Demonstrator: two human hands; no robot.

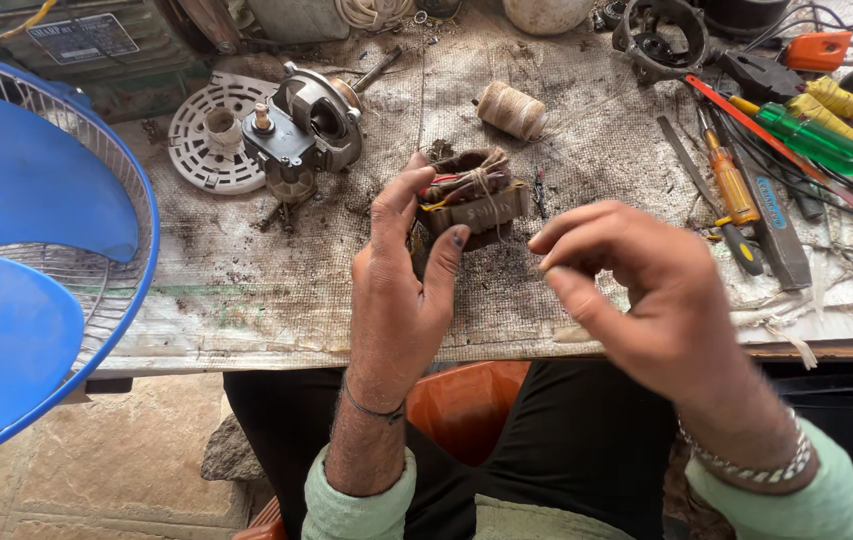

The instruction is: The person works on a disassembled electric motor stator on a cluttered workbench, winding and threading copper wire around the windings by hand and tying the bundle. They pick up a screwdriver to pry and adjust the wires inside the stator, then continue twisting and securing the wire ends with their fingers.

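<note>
Your left hand (397, 290) grips the coil (472, 200) between thumb and fingers just above the bench (247, 290), your right hand (637, 290) beside it looks pinched shut on something too thin to see, so it seems you're tying and must pull gently.

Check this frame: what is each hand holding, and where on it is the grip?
The left hand holds a wound motor stator, with its grip on the stator's left side and lower edge. The right hand appears empty, fingers pinched beside it.
</note>
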